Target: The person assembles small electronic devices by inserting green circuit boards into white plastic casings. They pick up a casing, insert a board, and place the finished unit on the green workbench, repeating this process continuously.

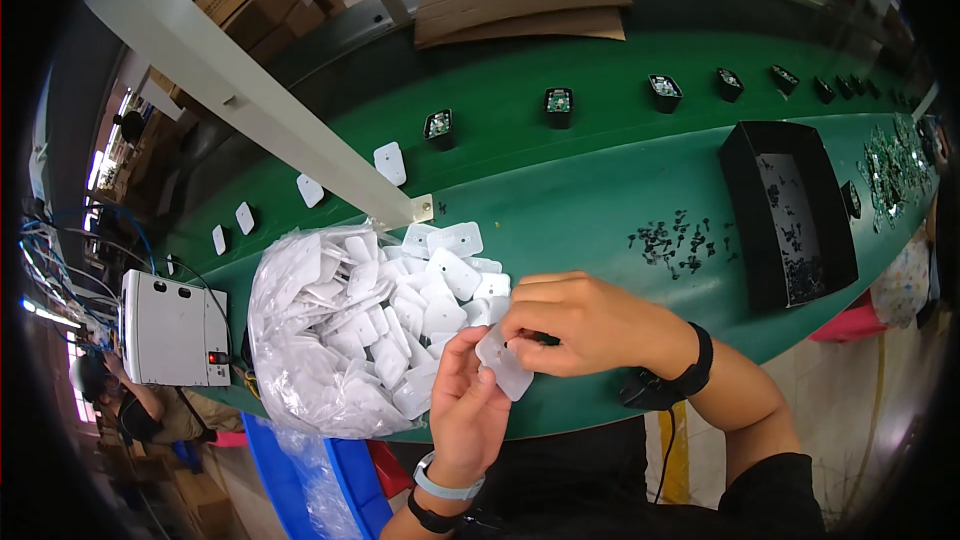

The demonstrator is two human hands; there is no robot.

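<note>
My left hand (468,415) holds a white plastic cover (506,370), a flat plate with rounded corners, between thumb and fingers. Over the same cover, my right hand (575,320) is closed in a pinch at its upper part. A dark spot shows at those fingertips; whether it is a hole or a small black part I cannot tell. Just left of my hands, a clear plastic bag (285,340) spills a heap of similar white covers (440,290). Several small black stemmed parts (680,243) lie scattered on the green table (570,210) to the right.
A black open box (735,190) with small black parts stands at right, with green circuit boards (890,175) beyond. Black housings (558,108) and white covers (390,164) line the green belt (500,70). A pale post (260,90) rises left, near a white machine (172,330).
</note>
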